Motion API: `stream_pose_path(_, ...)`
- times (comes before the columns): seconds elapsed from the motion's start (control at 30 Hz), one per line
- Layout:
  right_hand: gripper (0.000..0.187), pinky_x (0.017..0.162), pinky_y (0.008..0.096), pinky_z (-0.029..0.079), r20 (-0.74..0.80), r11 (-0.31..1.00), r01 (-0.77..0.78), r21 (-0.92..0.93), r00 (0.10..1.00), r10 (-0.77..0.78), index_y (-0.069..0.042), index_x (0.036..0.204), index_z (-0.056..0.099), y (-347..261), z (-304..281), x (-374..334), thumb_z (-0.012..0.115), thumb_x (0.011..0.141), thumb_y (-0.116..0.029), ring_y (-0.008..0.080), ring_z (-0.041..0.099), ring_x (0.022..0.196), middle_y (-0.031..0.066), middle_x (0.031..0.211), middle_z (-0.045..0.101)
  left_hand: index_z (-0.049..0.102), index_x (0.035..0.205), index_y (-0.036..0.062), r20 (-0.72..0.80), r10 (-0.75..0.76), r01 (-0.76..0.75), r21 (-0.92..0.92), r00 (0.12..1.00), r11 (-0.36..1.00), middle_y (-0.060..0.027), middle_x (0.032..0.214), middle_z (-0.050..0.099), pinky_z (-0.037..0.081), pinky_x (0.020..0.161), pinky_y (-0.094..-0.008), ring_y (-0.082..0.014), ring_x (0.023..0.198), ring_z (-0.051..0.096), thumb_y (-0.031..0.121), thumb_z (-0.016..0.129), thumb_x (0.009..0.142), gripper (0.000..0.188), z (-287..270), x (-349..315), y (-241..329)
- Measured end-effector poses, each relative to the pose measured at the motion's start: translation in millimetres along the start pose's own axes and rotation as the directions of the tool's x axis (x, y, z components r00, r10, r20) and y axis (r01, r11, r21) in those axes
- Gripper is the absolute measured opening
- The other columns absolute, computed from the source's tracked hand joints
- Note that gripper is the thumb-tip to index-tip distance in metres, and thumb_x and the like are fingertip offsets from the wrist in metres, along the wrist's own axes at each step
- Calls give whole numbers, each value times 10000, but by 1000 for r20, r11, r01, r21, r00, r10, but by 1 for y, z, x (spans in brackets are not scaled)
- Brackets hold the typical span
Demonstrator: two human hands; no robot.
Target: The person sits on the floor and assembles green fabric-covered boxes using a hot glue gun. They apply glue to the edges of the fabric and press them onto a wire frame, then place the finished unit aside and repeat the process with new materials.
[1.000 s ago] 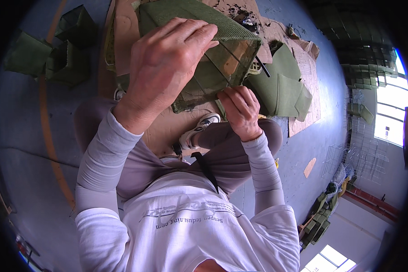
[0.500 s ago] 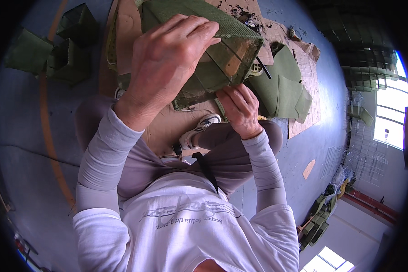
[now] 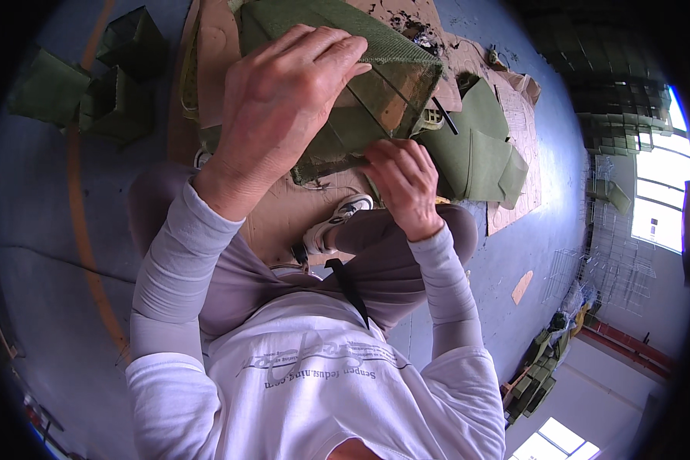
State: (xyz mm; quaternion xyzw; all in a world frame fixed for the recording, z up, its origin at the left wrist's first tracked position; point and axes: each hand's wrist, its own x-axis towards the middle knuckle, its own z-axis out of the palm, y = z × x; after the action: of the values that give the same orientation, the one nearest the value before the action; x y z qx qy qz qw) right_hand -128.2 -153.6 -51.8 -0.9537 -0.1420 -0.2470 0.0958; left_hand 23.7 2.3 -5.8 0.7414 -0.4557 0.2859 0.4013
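A box of green woven fabric over a thin wire frame tilts in front of me, its open side showing dark wires. My left hand is raised over its near left part, the thumb and fingers pressed together; whatever they pinch is too small or hidden to make out. At the lower right of the open side, my right hand has its fingers closed on the fabric-covered rim. The fingertips of this hand are partly hidden behind its knuckles.
Cardboard covers the floor under the box. Folded green fabric lies to the right, near a black rod. Several green boxes stand at the far left. Wire grids lean at the right wall.
My right hand has shifted slightly, its fingers curling a little more at the rim. The left hand and the box have hardly moved.
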Motion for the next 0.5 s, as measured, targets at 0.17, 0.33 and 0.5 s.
stream_pose_path(0.17,546,801,381,488,-133,1000,-7,-8,991,6,31,1151,508,1,-6,-1,754,673,-65,267,614,898,102,997,622,659,980,49,7,-9,9,13,1000,1000,-58,916,665,528,685,-293,-205,823,642,80,694,745,240,-1,-2,-1)
stream_pose_path(0.33,529,847,400,504,5,995,87,51,996,-87,44,1239,461,-2,7,-5,639,742,4,268,633,935,138,1066,623,658,982,49,7,-4,4,-15,1000,1000,-58,911,664,526,681,-295,-205,821,641,77,694,745,241,1,0,0)
stream_pose_path(0.5,520,926,409,477,-29,993,53,105,998,-50,43,1247,464,0,3,-4,620,755,-14,274,596,1064,168,1201,574,657,982,49,-9,-5,5,-12,1000,1000,-63,909,664,525,677,-298,-209,819,642,72,694,744,242,-2,1,-3)
